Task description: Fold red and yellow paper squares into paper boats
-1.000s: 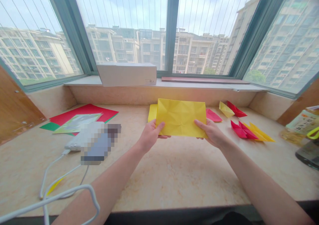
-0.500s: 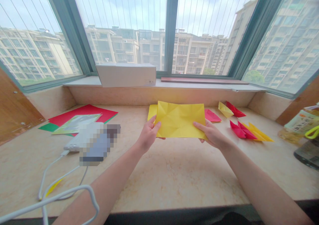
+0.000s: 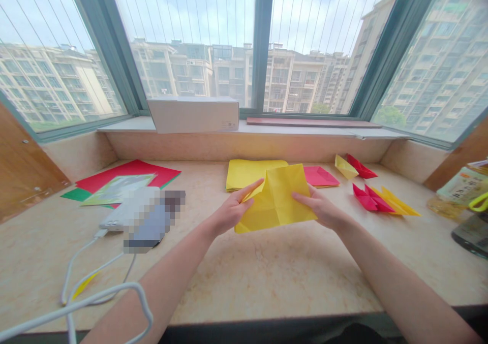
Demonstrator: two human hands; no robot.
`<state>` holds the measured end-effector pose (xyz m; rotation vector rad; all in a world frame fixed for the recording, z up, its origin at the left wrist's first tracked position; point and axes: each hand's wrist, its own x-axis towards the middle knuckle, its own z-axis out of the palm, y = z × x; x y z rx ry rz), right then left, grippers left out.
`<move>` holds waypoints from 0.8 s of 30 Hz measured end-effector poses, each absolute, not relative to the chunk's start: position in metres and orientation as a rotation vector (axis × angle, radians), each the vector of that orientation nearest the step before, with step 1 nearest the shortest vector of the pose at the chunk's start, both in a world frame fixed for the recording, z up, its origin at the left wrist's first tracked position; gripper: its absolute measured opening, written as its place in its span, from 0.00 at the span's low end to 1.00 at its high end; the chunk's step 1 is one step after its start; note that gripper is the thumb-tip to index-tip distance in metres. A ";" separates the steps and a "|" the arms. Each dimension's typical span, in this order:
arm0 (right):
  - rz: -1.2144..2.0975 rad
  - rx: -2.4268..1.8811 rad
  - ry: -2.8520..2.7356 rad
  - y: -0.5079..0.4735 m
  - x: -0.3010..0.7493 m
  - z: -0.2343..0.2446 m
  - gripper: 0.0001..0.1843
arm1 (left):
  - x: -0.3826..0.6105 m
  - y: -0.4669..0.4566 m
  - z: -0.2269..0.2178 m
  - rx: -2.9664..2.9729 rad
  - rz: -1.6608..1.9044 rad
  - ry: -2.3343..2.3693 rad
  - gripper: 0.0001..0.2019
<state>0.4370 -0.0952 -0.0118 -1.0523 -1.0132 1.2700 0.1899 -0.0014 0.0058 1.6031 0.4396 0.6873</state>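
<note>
A creased sheet of yellow paper [image 3: 285, 196] is held up above the counter between both hands. My left hand [image 3: 232, 209] grips its left side, with the thumb along the top and the other fingers partly hidden. The paper bends into a ridge close to that thumb. My right hand [image 3: 318, 204] pinches the right edge, thumb on the near face and fingers behind. Just beyond the sheet lies a stack of yellow paper [image 3: 244, 174], and to its right some pink folded paper [image 3: 322, 176] rests flat.
On the right stand folded paper pieces: a pale yellow one [image 3: 345, 167], a red one [image 3: 361, 166], a pink one [image 3: 371, 198] and an orange-yellow one [image 3: 400, 201]. Bottles [image 3: 475, 232] stand far right. Red paper [image 3: 129, 174], a white power bank [image 3: 133, 207] and cables [image 3: 102, 295] occupy the left.
The yellow sheet has come down toward me and tilted, going from nearly flat and upright to bent at its left. More of the yellow stack behind now shows.
</note>
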 end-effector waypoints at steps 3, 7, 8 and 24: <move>1.235 -1.070 -1.054 -0.095 0.437 -0.013 0.25 | 0.188 -0.002 0.007 1.627 0.651 0.429 0.27; 1.217 -1.091 -1.126 -0.093 0.439 -0.015 0.23 | 0.188 -0.003 0.006 1.616 0.648 0.375 0.24; 1.207 -1.103 -1.147 -0.093 0.440 -0.015 0.22 | 0.189 -0.003 0.005 1.603 0.649 0.388 0.23; 1.100 -1.130 -1.512 -0.091 0.425 -0.016 0.19 | 0.202 -0.003 -0.008 1.457 0.653 0.588 0.35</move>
